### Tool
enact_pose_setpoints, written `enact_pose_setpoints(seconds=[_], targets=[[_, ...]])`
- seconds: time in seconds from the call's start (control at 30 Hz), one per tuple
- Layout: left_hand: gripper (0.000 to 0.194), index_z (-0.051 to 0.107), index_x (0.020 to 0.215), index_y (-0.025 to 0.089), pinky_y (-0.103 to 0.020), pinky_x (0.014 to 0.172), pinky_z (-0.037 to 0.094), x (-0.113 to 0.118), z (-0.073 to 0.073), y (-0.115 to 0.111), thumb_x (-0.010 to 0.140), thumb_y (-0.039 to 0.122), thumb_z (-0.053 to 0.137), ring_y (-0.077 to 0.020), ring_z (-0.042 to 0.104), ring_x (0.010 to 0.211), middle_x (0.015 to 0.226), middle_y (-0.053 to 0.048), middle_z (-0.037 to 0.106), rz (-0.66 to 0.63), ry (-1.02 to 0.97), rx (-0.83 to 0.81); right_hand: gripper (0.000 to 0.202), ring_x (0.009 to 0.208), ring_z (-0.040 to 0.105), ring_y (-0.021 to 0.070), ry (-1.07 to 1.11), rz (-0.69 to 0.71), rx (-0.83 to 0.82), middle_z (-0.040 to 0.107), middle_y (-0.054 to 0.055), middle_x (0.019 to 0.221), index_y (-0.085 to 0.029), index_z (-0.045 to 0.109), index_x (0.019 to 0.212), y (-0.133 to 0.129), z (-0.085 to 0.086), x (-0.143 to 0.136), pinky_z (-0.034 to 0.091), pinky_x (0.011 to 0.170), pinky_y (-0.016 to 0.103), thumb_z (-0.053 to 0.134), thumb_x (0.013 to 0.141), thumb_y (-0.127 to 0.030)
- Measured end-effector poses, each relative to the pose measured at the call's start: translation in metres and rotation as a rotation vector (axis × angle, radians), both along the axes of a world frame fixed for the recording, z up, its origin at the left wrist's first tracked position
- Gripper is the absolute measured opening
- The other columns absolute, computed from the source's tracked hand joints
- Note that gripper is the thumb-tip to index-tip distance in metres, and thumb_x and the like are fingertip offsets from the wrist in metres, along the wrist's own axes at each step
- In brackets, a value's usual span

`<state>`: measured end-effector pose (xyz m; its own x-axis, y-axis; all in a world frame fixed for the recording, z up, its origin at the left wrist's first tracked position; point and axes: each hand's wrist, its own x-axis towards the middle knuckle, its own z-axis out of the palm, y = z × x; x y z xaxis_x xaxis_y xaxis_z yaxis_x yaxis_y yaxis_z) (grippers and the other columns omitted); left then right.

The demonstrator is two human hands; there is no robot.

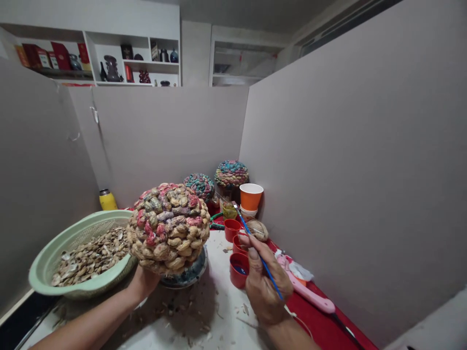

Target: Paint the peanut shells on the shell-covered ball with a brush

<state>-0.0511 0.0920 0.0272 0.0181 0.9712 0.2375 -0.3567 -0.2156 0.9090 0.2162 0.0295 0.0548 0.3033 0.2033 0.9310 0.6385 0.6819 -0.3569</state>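
On my feed, the right hand (268, 287) is closed in a pinch, thumb against fingers, around a slim blue-handled paintbrush (270, 276). The brush's long axis slants from near right to far left, bristles at the far end, apart from everything I can make out. The left hand (146, 281) reaches under a rounded dome of tan, knobbly peanut-like shells with pink, green and purple patches (170, 228); its fingers are hidden, so I cannot tell how tightly they are closed. That dome lies left of the brush and touches the left hand, the nearer one by far; the right hand is clear of it.

Between the dome and the brush's side I have a row of three small red cups (239, 282), the nearest holding dark blue liquid (240, 269). Under the dome sits a dark round dish (193, 276). Farther left is a pale green plastic basket (38, 277) of shell pieces (91, 257); at the far side, two multicoloured shell domes (232, 172) and an orange cup (251, 198).
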Motion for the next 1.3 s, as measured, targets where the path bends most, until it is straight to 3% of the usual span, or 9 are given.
enact_pose_setpoints(seconds=[0.2,0.33,0.47,0.7,1.03,1.17,1.3], targets=[[0.033,0.064,0.129,0.021,-0.047,0.091,0.061,0.003,0.003,0.010,0.099,0.035,0.067,-0.0257,0.070,0.109,0.134,-0.010,0.067,-0.005,0.138,-0.017,0.035,0.100,0.077,0.0213,0.033,-0.013,0.056,0.081,0.004,0.107,-0.028,0.074,0.123,-0.001,0.006,0.004,0.061,0.094,0.041,0.062,0.096,-0.009],[0.029,0.068,0.120,0.017,-0.043,0.084,0.062,0.004,0.013,0.012,0.097,0.036,0.070,-0.0232,0.073,0.098,0.119,-0.007,0.073,-0.078,0.250,-0.047,0.030,0.101,0.076,0.0226,0.057,-0.018,0.034,0.080,0.006,0.108,-0.028,0.074,0.121,0.003,0.006,0.005,0.062,0.094,0.045,0.061,0.098,-0.013],[0.041,0.076,0.087,0.016,-0.034,0.067,0.058,0.010,0.029,0.012,0.071,0.051,0.089,-0.0244,0.074,0.075,0.080,-0.004,0.079,-0.089,0.285,-0.035,0.028,0.096,0.077,0.0219,0.062,-0.034,-0.002,0.081,0.006,0.105,-0.027,0.075,0.118,0.007,0.006,0.003,0.064,0.088,0.043,0.059,0.099,-0.016],[0.049,0.075,0.073,0.020,-0.041,0.064,0.061,0.022,0.035,0.020,0.053,0.062,0.092,-0.0314,0.073,0.071,0.063,-0.006,0.076,0.001,0.310,-0.024,0.029,0.100,0.077,0.0233,0.090,-0.023,-0.002,0.081,0.006,0.108,-0.028,0.075,0.121,0.008,0.005,0.006,0.062,0.093,0.047,0.061,0.098,-0.016],[0.052,0.076,0.080,0.020,-0.046,0.072,0.063,0.027,0.053,0.001,0.049,0.057,0.095,-0.0364,0.078,0.079,0.079,-0.009,0.083,-0.011,0.332,-0.094,0.025,0.097,0.077,0.0230,0.216,0.039,-0.015,0.081,0.005,0.105,-0.027,0.076,0.118,-0.007,0.013,0.001,0.064,0.087,0.044,0.061,0.099,-0.019],[0.054,0.076,0.076,0.018,-0.046,0.077,0.064,0.031,0.055,0.001,0.048,0.059,0.096,-0.0358,0.078,0.081,0.079,-0.011,0.082,-0.028,0.330,-0.103,0.022,0.096,0.076,0.0236,0.263,0.024,-0.041,0.079,0.006,0.110,-0.028,0.075,0.118,-0.025,0.030,0.012,0.062,0.089,0.047,0.061,0.101,-0.026],[0.066,0.076,0.083,0.017,-0.052,0.080,0.064,0.033,0.045,0.014,0.040,0.064,0.096,-0.0372,0.078,0.080,0.080,-0.011,0.082,-0.021,0.306,-0.133,0.019,0.101,0.073,0.0238,0.144,-0.036,-0.043,0.075,0.005,0.112,-0.031,0.077,0.113,-0.043,0.066,0.036,0.063,0.085,0.046,0.063,0.101,-0.029]])
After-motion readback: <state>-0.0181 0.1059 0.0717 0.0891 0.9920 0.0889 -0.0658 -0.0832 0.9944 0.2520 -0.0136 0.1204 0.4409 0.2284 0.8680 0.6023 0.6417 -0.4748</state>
